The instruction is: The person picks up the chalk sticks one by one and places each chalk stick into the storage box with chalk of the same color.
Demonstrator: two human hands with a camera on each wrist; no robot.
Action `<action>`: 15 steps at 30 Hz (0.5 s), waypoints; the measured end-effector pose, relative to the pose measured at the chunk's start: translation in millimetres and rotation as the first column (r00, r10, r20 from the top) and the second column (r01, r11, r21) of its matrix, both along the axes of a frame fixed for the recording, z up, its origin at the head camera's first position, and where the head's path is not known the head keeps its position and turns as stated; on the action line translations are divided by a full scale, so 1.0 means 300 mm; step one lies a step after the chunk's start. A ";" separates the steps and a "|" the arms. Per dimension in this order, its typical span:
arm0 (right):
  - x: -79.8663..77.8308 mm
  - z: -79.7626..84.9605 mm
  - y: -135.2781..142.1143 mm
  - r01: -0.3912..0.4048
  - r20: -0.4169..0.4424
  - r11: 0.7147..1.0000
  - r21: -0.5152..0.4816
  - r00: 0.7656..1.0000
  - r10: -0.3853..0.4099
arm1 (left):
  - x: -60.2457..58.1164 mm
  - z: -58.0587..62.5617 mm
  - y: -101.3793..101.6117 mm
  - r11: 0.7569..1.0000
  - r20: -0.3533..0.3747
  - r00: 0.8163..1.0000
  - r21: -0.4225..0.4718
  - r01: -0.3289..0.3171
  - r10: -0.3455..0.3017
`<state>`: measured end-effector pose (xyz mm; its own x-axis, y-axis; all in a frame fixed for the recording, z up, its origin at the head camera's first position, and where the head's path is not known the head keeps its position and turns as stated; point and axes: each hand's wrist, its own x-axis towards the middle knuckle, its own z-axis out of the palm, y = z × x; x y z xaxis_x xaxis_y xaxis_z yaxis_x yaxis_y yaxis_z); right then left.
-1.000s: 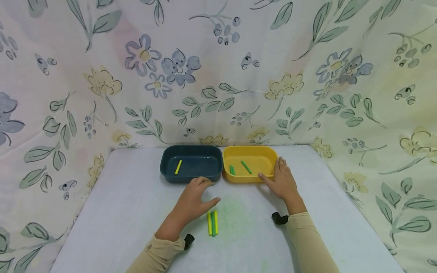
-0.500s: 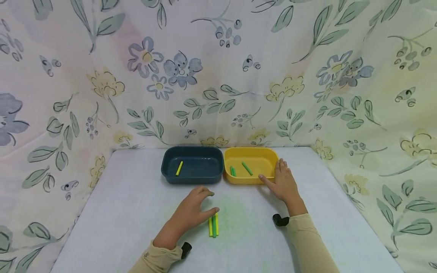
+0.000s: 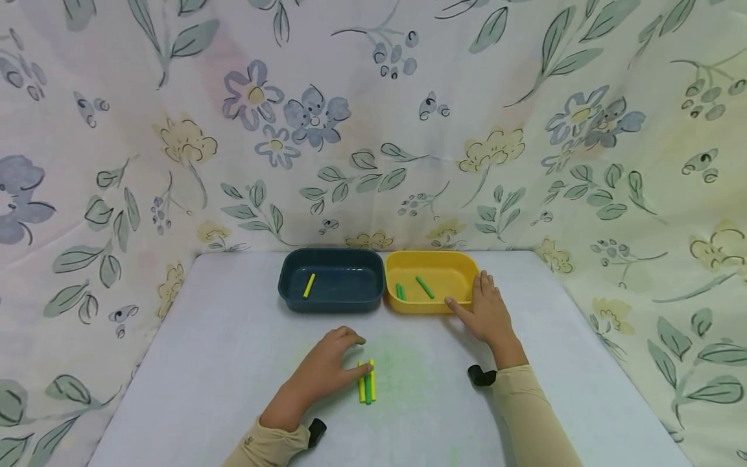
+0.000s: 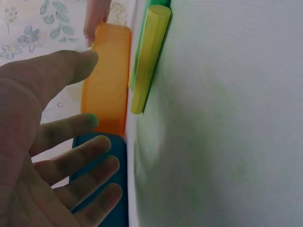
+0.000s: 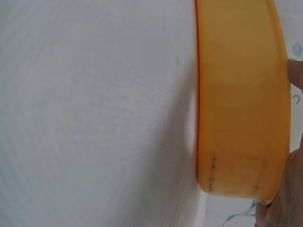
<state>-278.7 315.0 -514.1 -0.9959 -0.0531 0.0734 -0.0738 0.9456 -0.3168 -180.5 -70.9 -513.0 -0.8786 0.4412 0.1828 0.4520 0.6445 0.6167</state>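
My left hand (image 3: 321,371) hovers with thumb and fingers spread apart over a short row of chalk sticks. The row has a green chalk stick (image 3: 368,393) between a yellow chalk stick (image 3: 373,383) and another yellow chalk stick (image 3: 362,391); the thumb partly covers them in the head view. Nothing lies between the fingers in the left wrist view, where one fingertip (image 4: 92,121) looks green. My right hand (image 3: 489,318) rests at the near right corner of the yellow bin (image 3: 432,307), thumb at the front rim, fingers straight along the side.
Left of the yellow bin, side by side, stands a dark blue bin (image 3: 332,305) with one yellow stick (image 3: 309,285) inside. Several green sticks (image 3: 425,287) lie in the yellow bin. A floral cloth (image 3: 373,130) hangs behind the white table (image 3: 222,363), which shows green smudges.
My left hand has come back toward me from near the blue bin and down to the chalk row, its thumb now over the sticks. The right hand stays at the yellow bin.
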 end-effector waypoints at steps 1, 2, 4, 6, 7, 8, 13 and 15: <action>0.001 -0.001 0.001 0.001 -0.002 1.000 -0.001 1.000 -0.001 | 0.000 -0.002 0.001 1.000 0.002 1.000 -0.004 0.002 -0.002; 0.003 -0.001 0.002 0.002 -0.003 1.000 0.000 1.000 -0.002 | 0.000 -0.003 0.001 1.000 0.003 1.000 -0.005 0.003 -0.003; 0.004 -0.001 0.003 0.003 -0.004 1.000 0.002 1.000 -0.003 | 0.000 -0.006 0.001 1.000 0.003 1.000 -0.003 0.007 -0.007; 0.006 -0.001 0.004 0.002 0.000 1.000 0.004 1.000 -0.002 | 0.000 -0.008 0.001 1.000 0.002 1.000 -0.004 0.015 -0.015; 0.006 -0.001 0.004 0.002 0.002 1.000 0.005 1.000 -0.002 | 0.000 -0.009 0.001 1.000 0.003 1.000 -0.003 0.021 -0.021; 0.006 -0.001 0.004 0.003 0.005 1.000 0.005 1.000 -0.003 | 0.000 -0.010 0.001 1.000 0.005 1.000 -0.005 0.026 -0.026; 0.006 0.000 0.002 0.007 0.010 1.000 0.007 1.000 -0.007 | 0.001 -0.017 -0.002 0.998 0.055 0.997 -0.042 0.051 -0.049; 0.004 0.001 0.001 0.008 0.009 1.000 0.009 1.000 -0.008 | 0.002 -0.022 -0.004 0.996 0.071 0.995 -0.055 0.067 -0.063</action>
<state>-277.4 315.4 -513.8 -0.9969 -0.0459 0.0637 -0.0634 0.9489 -0.3092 -180.0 -72.1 -519.5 -0.8572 0.5060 0.0957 0.4519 0.6499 0.6112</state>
